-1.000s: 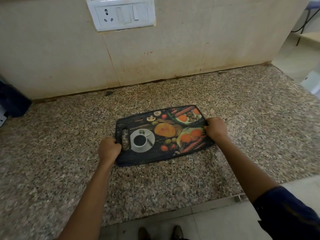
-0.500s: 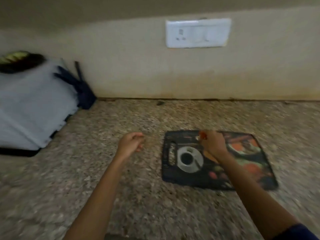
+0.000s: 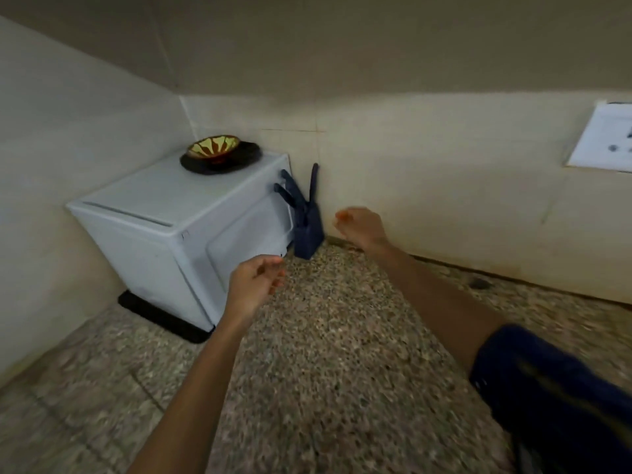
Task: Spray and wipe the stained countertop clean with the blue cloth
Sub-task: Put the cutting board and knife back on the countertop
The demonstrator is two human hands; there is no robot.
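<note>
Both hands are now lifted off the printed cutting board, which is gone from view as the head camera is swinging left toward the corner of the granite countertop [image 3: 328, 354]. Nearest the camera, a dark blue sleeve [image 3: 554, 398] is covering the right upper arm at the lower right. Further out, the left hand [image 3: 254, 285] is hovering above the stone with its fingers loosely curled and nothing between them. Beyond it, the right hand [image 3: 360, 227] is reaching toward the back wall, fingers also loosely bent and holding nothing; its fingertips are blurring, so their exact pose is hard to read. Just past and to the left of that hand, a dark blue holder [image 3: 307, 230] with upright handles is standing against the wall, beside a white microwave [image 3: 178, 227] that is carrying a patterned bowl [image 3: 213, 150] on a dark plate. A small dark spot [image 3: 478, 283] is lying near the wall on the right, and a white switch plate [image 3: 602, 142] is showing at the far right edge. Neither a spray bottle nor the blue cloth is appearing anywhere in view, so the work seems to be sitting at its very start: clearing and fetching supplies. Next, the person is probably needing to locate the bottle and cloth and grip them before any spraying.
</note>
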